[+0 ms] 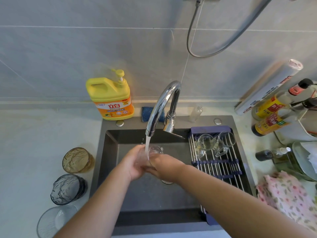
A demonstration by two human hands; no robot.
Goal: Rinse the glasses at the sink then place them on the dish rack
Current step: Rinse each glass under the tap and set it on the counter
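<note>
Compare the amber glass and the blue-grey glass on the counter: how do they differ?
The amber glass is warm yellow-brown; the blue-grey glass is dark and smoky. The amber glass stands farther back, the blue-grey glass nearer the camera. Both are textured, apparently empty, upright on the counter, left of the sink.

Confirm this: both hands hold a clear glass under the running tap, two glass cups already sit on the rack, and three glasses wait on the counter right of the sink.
One detail is wrong. The head view shows the three waiting glasses on the counter left of the sink, not right. The rest stands.
</note>
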